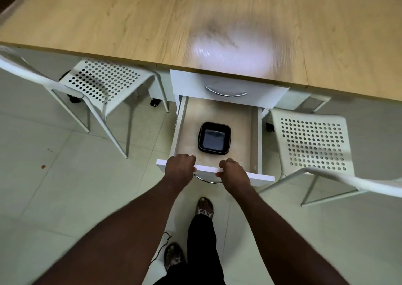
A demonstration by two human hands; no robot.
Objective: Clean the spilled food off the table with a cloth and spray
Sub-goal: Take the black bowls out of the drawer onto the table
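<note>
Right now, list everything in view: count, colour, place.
table: one, light wood, ahead
smear: one, dark, blurred, on table near its front edge
chairs: three, white, left, right, far right
closed drawer: one, white, under table
open drawer: one, white, below the closed one
dish: one, black, in open drawer
specks: two, reddish, floor at left
shoes: two, patterned, floor below
left hand: one, grips open drawer's front
right hand: one, grips open drawer's front

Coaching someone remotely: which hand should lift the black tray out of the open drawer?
Probably right: the right hand grips the drawer front nearer the black tray than the left hand.
</note>
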